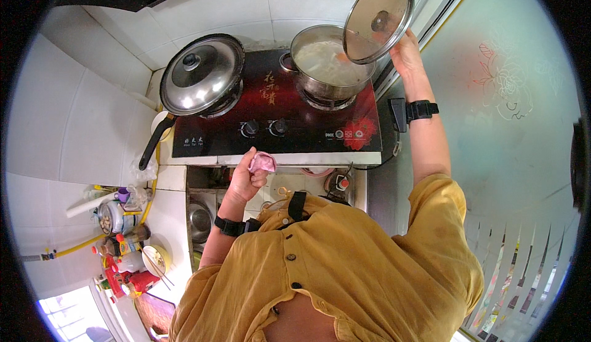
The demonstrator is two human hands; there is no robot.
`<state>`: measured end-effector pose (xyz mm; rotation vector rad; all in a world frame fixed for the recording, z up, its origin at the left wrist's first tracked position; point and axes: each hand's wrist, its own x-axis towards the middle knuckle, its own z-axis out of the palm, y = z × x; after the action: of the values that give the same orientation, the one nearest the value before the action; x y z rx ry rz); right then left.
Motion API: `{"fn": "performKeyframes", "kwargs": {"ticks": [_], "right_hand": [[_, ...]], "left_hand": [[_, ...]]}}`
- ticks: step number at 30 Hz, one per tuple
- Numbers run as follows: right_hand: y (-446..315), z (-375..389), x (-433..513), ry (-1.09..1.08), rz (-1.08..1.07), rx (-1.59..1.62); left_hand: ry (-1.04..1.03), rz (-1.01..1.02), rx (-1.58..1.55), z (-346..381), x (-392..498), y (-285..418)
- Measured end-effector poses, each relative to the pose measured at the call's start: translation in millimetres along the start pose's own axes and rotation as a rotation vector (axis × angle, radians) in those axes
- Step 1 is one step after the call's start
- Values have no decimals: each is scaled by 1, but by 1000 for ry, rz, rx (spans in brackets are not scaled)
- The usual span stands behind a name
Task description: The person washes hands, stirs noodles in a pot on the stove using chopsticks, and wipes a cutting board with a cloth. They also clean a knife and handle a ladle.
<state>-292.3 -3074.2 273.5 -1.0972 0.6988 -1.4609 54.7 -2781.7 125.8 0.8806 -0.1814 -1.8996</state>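
My right hand (407, 55) grips a glass pot lid (369, 10) with a steel rim, held tilted up at the right of the steel pot (323, 80). Pale, cloudy liquid with whitish food and an orange piece (342, 57) fills the uncovered pot, which sits on the right burner. In my left hand (247, 180) is a bunched pink cloth (262, 162), in front of the stove's front edge. A frying pan with a domed steel lid (203, 76) stands on the left burner, its black handle (157, 140) pointing toward the front left.
Two knobs (264, 128) sit on the black and red gas stove (277, 141). Along the left counter stand sauce bottles (121, 245) and a bowl with chopsticks (156, 260). A yellow hose (150, 203) runs there. A frosted glass door (498, 157) closes off the right side.
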Motion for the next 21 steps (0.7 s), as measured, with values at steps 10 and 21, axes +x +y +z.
{"fn": "performKeyframes", "kwargs": {"ticks": [10, 21], "right_hand": [[0, 3, -1, 20, 11, -14], [4, 3, 3, -13, 35, -73]], "left_hand": [[29, 0, -6, -2, 3, -2], [5, 6, 8, -2, 1, -2]]}}
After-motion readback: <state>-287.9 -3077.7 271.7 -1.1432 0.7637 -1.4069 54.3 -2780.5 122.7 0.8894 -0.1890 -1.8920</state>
